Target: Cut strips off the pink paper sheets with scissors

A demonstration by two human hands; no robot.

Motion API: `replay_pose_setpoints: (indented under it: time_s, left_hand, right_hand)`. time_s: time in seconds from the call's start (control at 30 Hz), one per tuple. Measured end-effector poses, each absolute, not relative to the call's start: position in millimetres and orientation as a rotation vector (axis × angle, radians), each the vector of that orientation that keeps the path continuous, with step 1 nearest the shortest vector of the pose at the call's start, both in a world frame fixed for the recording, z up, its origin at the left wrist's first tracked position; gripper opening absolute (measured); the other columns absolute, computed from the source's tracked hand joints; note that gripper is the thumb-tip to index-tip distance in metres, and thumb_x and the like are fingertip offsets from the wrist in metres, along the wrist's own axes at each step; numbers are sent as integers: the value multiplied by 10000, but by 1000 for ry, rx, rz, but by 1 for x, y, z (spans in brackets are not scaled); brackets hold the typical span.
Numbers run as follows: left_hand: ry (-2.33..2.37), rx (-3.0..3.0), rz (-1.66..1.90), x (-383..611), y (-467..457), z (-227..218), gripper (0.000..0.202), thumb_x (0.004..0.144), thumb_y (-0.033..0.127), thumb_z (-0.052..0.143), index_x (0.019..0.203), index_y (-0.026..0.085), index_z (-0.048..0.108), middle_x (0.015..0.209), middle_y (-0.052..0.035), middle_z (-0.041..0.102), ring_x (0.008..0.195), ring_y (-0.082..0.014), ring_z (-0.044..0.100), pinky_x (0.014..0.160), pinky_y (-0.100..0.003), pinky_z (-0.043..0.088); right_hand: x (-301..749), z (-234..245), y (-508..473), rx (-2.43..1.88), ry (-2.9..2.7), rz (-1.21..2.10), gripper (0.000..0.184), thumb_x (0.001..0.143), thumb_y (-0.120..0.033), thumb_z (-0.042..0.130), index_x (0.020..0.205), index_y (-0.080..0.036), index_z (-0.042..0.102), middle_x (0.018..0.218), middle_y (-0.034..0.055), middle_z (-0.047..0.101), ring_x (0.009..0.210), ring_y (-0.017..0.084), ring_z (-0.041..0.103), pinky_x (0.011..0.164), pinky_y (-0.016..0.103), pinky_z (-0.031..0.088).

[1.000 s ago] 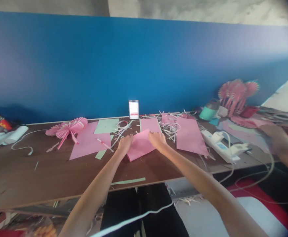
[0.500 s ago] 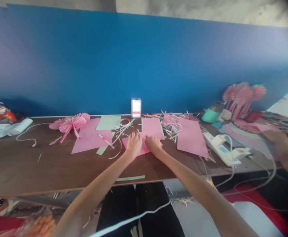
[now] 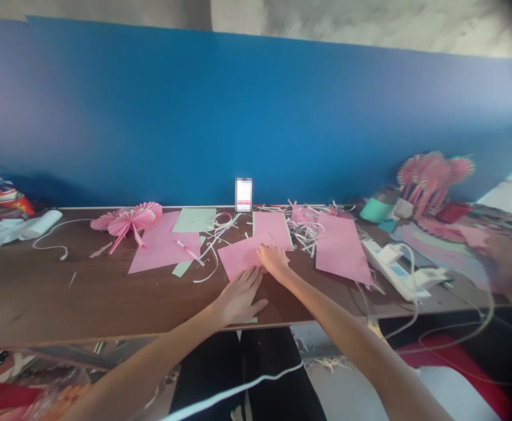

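From my distant station, I am viewing the wearer's bare left hand and bare right hand. A slender left forearm and matching right forearm are showing uncovered to the view's lower edge. Plain black fabric trousers are covering both thighs. A smooth white cord is running across the lap, thickening toward the lower left.
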State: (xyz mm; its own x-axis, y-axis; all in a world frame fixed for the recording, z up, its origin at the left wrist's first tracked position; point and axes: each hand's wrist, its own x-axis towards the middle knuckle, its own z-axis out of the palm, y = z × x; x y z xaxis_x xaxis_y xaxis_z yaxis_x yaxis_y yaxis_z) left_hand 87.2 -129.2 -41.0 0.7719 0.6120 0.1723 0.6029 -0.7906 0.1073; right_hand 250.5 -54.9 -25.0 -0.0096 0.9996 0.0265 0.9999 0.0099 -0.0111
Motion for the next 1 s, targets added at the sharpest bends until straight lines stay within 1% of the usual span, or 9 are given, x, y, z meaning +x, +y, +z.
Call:
replay_pose_setpoints:
  time_s: [0.1, 0.23, 0.33, 0.53, 0.73, 0.83, 0.9, 0.93, 1.0]
  left_hand:
    - [962, 2886, 272, 70, -136, -36, 675, 927, 513, 254, 1470, 122, 166, 1511, -135, 231, 1402, -224, 197, 1133, -367, 169]
    - [967, 2851, 214, 47, -150, -30, 650, 940, 500, 233, 1483, 165, 109, 1534, -90, 164, 1416, -200, 143, 1136, -344, 172]
    - [1004, 2854, 192, 31, -160, -24, 672, 932, 520, 244, 1485, 169, 94, 1534, -82, 163, 1414, -199, 152, 1141, -341, 165]
    - [1102, 2917, 200, 14, -169, -17, 643, 915, 537, 295, 1461, 201, 242, 1487, -75, 307, 1368, -219, 292, 1114, -360, 250]
    - [1311, 2940, 184, -9, -183, -30, 670, 869, 598, 338, 1377, 170, 433, 1455, -115, 354, 1334, -288, 350, 1065, -418, 334]
    - [1594, 2839, 166, -26, -182, -28, 682, 838, 625, 365, 1250, 123, 572, 1364, -181, 469, 1251, -332, 451, 1014, -446, 384]
    - [1860, 2717, 182, -33, -175, -17, 585, 867, 551, 359, 1123, 112, 648, 1248, -218, 563, 1196, -363, 492, 984, -487, 389]
    - [1895, 2679, 139, -34, -169, -9, 515, 895, 483, 335, 1066, 126, 666, 1171, -215, 611, 1150, -355, 529, 954, -488, 407]
    - [1899, 2589, 16, -30, -155, 8, 436, 922, 399, 305, 989, 164, 666, 949, -162, 683, 938, -303, 633, 842, -438, 469]
  right_hand:
    - [251, -25, -55, -2196, -2203, -22, 376, 959, -343, 291, 1103, -166, 589, 951, 130, 683, 890, 237, 660, 766, 317, 457]
    - [252, -26, -56, -2175, -2203, -26, 368, 958, -344, 289, 1085, -182, 594, 951, 123, 684, 874, 242, 660, 751, 327, 457]
    - [253, -26, -56, -2173, -2198, -15, 367, 960, -343, 285, 1088, -186, 592, 966, 127, 682, 891, 235, 654, 763, 327, 450]
    - [252, -22, -58, -2207, -2193, 11, 364, 961, -344, 290, 1089, -191, 594, 963, 116, 681, 884, 224, 652, 753, 303, 444]
    - [253, -24, -56, -2184, -2184, -15, 353, 955, -340, 298, 1061, -201, 604, 933, 108, 685, 861, 232, 656, 732, 308, 446]
    - [254, -26, -56, -2171, -2174, -22, 345, 949, -341, 305, 1047, -209, 609, 934, 99, 685, 845, 236, 657, 717, 309, 447]
    - [254, -27, -56, -2174, -2155, -5, 344, 948, -344, 306, 1039, -214, 612, 948, 97, 683, 845, 235, 655, 720, 310, 446]
    - [254, -27, -56, -2175, -2147, 5, 344, 949, -343, 305, 1037, -216, 612, 951, 98, 681, 849, 236, 654, 724, 313, 444]
    - [254, -27, -56, -2175, -2140, 18, 344, 950, -336, 302, 1043, -216, 610, 946, 102, 680, 859, 239, 650, 735, 320, 441]
